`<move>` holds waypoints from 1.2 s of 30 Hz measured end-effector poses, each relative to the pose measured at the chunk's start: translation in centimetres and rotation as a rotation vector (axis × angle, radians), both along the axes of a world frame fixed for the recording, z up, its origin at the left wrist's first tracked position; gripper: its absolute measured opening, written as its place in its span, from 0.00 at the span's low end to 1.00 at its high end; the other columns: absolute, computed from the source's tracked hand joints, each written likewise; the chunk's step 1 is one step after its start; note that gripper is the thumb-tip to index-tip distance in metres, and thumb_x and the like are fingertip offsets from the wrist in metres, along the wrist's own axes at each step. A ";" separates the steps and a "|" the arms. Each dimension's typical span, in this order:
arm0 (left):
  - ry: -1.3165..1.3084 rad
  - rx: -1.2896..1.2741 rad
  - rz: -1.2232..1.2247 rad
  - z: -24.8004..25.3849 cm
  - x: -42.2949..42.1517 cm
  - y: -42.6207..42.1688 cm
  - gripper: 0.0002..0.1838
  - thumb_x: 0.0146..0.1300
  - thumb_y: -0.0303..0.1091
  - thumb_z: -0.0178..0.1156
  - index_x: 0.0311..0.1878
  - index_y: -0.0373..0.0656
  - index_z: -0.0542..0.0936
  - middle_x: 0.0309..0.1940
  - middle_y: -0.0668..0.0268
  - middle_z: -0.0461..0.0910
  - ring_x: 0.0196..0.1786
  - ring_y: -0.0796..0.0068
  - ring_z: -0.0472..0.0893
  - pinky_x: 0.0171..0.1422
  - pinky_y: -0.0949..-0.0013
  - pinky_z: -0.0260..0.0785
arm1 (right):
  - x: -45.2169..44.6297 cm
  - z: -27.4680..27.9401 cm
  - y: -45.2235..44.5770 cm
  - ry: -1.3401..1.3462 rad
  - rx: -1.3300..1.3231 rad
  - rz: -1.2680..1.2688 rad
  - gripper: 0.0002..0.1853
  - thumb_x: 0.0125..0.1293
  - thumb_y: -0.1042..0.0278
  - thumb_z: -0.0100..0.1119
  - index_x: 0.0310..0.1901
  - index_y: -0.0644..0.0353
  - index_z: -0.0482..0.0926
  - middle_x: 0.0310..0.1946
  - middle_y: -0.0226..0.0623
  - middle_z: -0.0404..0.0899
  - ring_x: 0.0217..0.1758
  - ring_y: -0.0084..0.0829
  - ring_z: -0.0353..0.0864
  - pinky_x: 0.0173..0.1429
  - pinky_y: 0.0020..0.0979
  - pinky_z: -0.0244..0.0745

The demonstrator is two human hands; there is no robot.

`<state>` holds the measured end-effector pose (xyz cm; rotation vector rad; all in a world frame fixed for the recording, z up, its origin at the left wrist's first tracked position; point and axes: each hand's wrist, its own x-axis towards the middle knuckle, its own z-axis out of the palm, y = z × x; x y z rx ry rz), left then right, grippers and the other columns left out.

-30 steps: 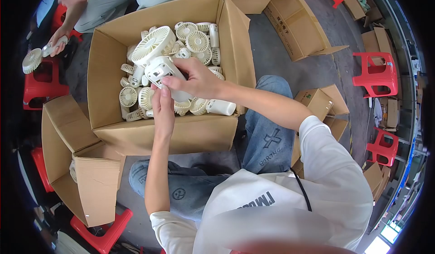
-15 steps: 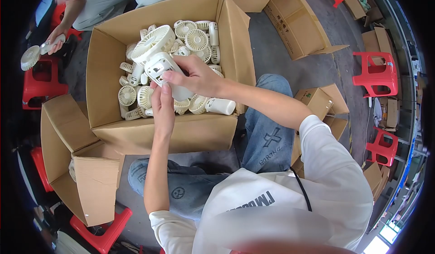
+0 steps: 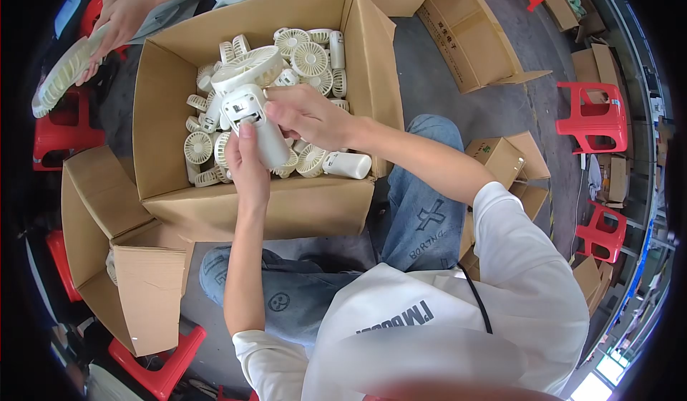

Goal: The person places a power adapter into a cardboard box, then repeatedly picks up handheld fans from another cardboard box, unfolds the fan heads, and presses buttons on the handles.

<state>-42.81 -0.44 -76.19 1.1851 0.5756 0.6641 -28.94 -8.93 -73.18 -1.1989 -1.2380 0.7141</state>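
A white handheld fan [image 3: 266,142] is held over the open cardboard box [image 3: 300,218], its round head tilted away from me. My left hand [image 3: 247,168] is closed around the lower handle, the thumb lying beside a dark slot in its face. My right hand [image 3: 311,118] is closed too, its curled fingers against the handle's right side near the top; their tips are partly hidden. Many loose white handheld fans [image 3: 310,59] fill the box beneath, some showing round grilles, others their handles.
At upper left another person's hands [image 3: 122,25] hold a white fan part [image 3: 64,79]. Open cardboard cartons [image 3: 150,293] stand at left, with another carton [image 3: 472,43] at upper right. Red plastic stools [image 3: 592,118] stand around the floor.
The fan in my hands has turned more upright, and my right thumb has come off its face. The other person's hands have come together, and their fan part is nearer.
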 end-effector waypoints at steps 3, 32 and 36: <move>0.036 0.055 -0.130 0.2 -0.2 0.5 0.24 0.73 0.51 0.42 0.47 0.35 0.73 0.34 0.60 0.78 0.34 0.71 0.79 0.37 0.71 0.72 | 0.5 0.5 -0.3 0.069 -0.056 0.064 0.27 0.73 0.46 0.40 0.28 0.64 0.72 0.17 0.32 0.72 0.20 0.23 0.73 0.28 0.27 0.69; -0.081 0.262 0.086 1.8 -0.4 5.4 0.20 0.73 0.43 0.43 0.50 0.33 0.71 0.39 0.59 0.77 0.39 0.71 0.78 0.44 0.69 0.71 | 3.9 -2.5 -2.9 -0.789 -1.102 0.532 0.30 0.49 0.43 0.64 0.38 0.68 0.82 0.34 0.49 0.82 0.40 0.43 0.82 0.46 0.38 0.76; -0.130 0.202 0.073 1.6 -0.7 5.7 0.17 0.73 0.41 0.45 0.49 0.34 0.71 0.37 0.59 0.78 0.37 0.72 0.79 0.42 0.69 0.71 | 4.7 -1.7 -2.9 -0.613 -0.975 0.438 0.30 0.51 0.44 0.65 0.42 0.68 0.79 0.33 0.48 0.82 0.38 0.40 0.82 0.45 0.36 0.76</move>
